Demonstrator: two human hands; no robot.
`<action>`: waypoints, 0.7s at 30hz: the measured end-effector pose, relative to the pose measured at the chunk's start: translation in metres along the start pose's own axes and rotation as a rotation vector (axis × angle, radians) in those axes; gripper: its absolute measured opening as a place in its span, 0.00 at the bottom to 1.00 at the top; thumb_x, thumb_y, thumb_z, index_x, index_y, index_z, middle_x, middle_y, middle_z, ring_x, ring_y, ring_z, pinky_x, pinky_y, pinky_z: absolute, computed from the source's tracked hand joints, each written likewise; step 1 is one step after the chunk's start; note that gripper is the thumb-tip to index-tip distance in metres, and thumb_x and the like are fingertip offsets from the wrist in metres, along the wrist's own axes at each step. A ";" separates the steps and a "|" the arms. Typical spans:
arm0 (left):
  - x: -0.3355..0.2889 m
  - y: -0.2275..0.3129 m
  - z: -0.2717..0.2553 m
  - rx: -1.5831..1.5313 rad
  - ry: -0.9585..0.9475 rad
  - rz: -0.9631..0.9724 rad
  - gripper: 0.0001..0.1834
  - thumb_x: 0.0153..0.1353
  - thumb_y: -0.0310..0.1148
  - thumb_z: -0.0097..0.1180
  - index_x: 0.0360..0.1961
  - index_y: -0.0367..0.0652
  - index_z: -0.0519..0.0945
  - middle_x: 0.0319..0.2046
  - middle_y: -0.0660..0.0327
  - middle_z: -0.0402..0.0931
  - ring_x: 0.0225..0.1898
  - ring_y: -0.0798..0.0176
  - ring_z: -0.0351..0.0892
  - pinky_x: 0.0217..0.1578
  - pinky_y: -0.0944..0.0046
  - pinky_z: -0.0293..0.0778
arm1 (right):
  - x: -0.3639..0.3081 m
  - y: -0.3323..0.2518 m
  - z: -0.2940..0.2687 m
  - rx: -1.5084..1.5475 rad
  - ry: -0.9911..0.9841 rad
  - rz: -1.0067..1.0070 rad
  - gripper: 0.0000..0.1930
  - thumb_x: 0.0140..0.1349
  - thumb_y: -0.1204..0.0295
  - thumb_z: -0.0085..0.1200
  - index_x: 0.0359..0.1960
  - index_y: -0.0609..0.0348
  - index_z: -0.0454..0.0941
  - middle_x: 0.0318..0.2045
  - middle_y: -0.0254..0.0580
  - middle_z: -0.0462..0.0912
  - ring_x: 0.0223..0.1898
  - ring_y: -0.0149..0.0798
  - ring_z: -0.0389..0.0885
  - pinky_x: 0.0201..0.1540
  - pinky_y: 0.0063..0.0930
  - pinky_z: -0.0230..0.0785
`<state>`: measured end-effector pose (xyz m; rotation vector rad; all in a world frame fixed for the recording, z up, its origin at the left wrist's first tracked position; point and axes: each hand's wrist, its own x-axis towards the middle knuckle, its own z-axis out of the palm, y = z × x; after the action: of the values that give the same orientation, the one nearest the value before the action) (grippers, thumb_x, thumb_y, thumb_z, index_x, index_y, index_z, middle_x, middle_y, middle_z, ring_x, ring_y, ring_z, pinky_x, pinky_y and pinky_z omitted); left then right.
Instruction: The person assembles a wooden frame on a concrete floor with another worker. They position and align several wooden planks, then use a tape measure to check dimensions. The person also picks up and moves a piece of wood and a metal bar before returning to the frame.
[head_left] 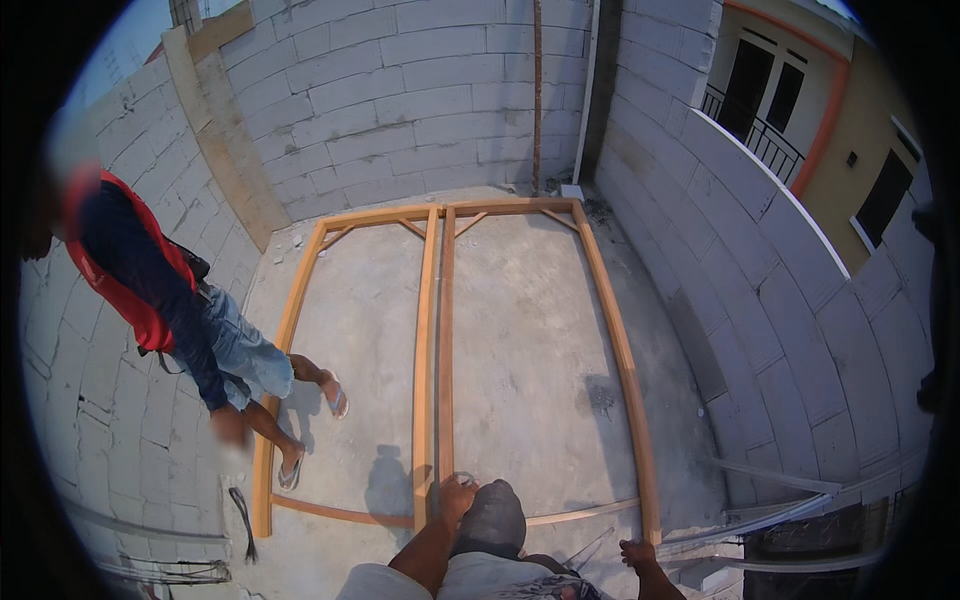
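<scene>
Close by two wooden frames (pixel 424 350) — left hand (pixel 459 496), right hand (pixel 637 553), both grips unclear

A slim brown rod (pixel 537 100) stands upright by the back block wall (pixel 400 90). At that wall's left end is a tan column (pixel 225 145); rightward, beyond a side wall (pixel 780 310), rises a building (pixel 872 130) with dark windows (pixel 887 200).
</scene>
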<state>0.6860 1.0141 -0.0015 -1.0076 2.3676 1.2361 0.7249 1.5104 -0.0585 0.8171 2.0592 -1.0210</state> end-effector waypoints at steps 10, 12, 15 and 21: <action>0.156 -0.032 -0.029 0.376 -0.331 -0.269 0.41 0.53 0.60 0.60 0.54 0.31 0.77 0.52 0.41 0.77 0.54 0.43 0.77 0.54 0.53 0.72 | 0.080 -0.205 0.003 -0.242 -0.152 0.160 0.18 0.60 0.59 0.61 0.41 0.64 0.79 0.26 0.45 0.83 0.24 0.39 0.82 0.23 0.33 0.73; 0.216 0.000 -0.044 0.214 -0.339 -0.182 0.40 0.53 0.59 0.61 0.52 0.30 0.77 0.49 0.42 0.79 0.53 0.43 0.78 0.53 0.54 0.72 | 0.088 -0.287 -0.021 -0.261 -0.022 0.111 0.18 0.59 0.61 0.62 0.40 0.65 0.79 0.27 0.45 0.84 0.24 0.38 0.83 0.24 0.34 0.74; 0.308 0.068 -0.073 -0.057 -0.100 -0.029 0.34 0.55 0.56 0.63 0.46 0.32 0.80 0.44 0.45 0.82 0.48 0.46 0.81 0.50 0.55 0.73 | 0.113 -0.405 -0.034 -0.228 0.229 -0.131 0.21 0.54 0.56 0.59 0.31 0.68 0.81 0.24 0.49 0.84 0.26 0.44 0.83 0.34 0.39 0.75; 0.473 0.207 -0.163 -0.374 0.073 0.082 0.26 0.58 0.48 0.62 0.47 0.35 0.80 0.34 0.56 0.80 0.37 0.60 0.78 0.39 0.62 0.72 | 0.162 -0.577 -0.027 -0.332 0.348 -0.449 0.23 0.56 0.54 0.55 0.35 0.66 0.82 0.36 0.60 0.84 0.43 0.56 0.83 0.48 0.41 0.72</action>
<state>0.2141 0.7508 -0.0325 -1.0844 2.3004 1.7473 0.1811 1.2857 0.0602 0.3849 2.7000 -0.7591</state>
